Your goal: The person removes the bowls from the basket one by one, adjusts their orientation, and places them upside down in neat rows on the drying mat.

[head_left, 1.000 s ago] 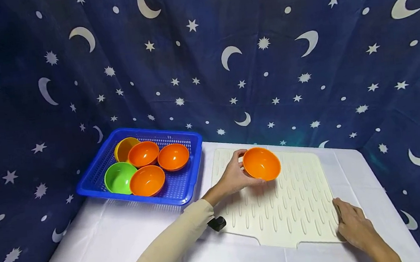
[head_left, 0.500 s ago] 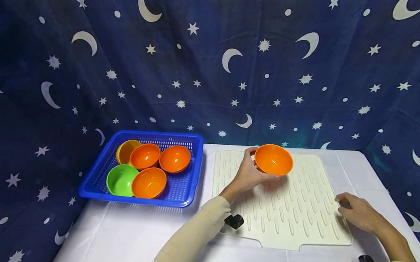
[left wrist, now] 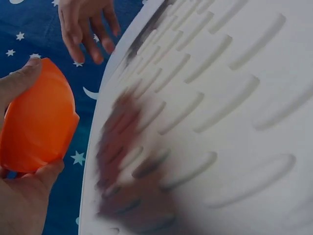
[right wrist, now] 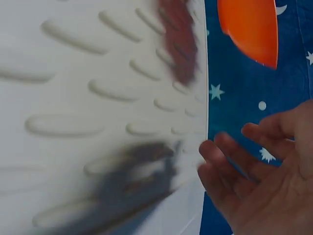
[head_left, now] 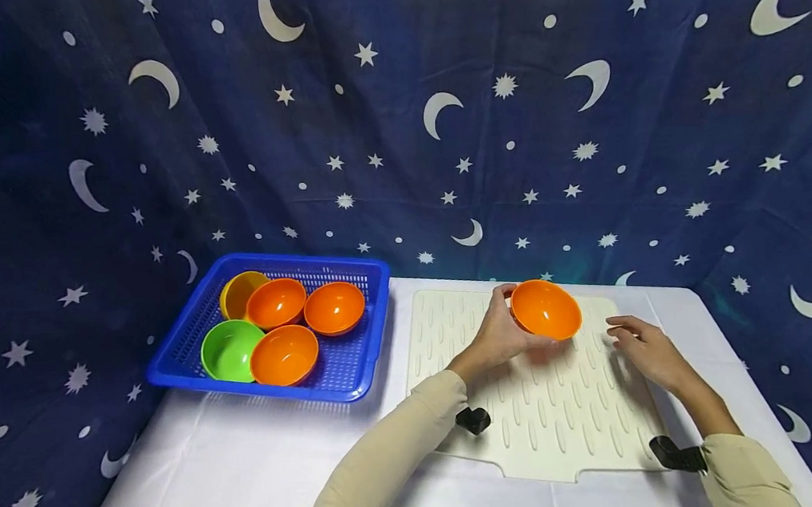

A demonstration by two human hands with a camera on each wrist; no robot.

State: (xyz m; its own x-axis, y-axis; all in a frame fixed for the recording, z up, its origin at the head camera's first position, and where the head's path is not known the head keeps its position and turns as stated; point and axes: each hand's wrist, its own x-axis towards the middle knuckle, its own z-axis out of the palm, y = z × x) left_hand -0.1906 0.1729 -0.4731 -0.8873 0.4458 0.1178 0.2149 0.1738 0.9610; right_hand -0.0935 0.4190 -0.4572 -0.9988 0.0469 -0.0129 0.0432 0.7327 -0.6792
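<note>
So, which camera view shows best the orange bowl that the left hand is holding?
The head view: the orange bowl appears whole, tilted, its inside visible, gripped by the left hand above the white mat. The left wrist view shows only its outside between thumb and fingers. The right wrist view shows only part of it, cut off at the top edge.

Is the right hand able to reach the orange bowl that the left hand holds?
Probably yes: the right hand is open beside the orange bowl, over the mat, with nothing between them.

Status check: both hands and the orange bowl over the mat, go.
Left hand grips orange plastic bowl, tilted above cream ridged mat. Right hand open beside it, holding nothing. Nothing between them.
</note>
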